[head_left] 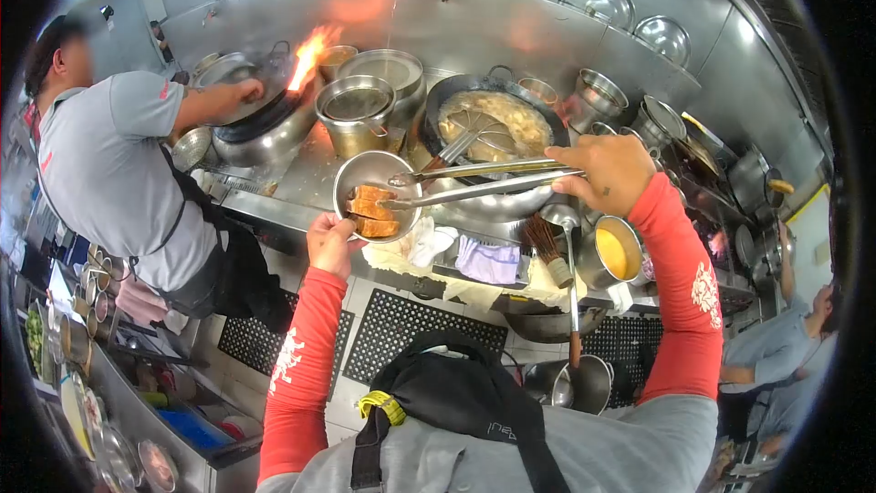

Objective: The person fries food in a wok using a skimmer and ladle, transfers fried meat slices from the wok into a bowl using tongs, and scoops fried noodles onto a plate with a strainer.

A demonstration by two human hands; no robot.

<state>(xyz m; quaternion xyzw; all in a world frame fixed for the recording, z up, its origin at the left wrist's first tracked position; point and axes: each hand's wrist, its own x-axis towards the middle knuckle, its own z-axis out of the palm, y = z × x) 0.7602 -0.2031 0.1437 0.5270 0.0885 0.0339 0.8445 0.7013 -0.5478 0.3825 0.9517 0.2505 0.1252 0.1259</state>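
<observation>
A round metal bowl [365,169] is gripped at its lower left rim by my left hand [330,243]. Inside it lie a few browned pieces of food [374,210]. My right hand [607,172] is closed around the rear end of long metal tongs [497,184]. The tongs reach leftward over the bowl, one tip touching the food and the other near the rim. Behind the tongs, a large wok [497,96] holds bubbling liquid with pale food, and a wire strainer [488,132] rests in it.
A co-worker [119,155] stands at the left beside another wok [260,119] with a tall flame. A lidded pot [356,123] sits mid-stove. Folded towels [486,258], a bamboo brush [549,246], a ladle [572,292] and a pot of yellow liquid [619,251] line the front edge.
</observation>
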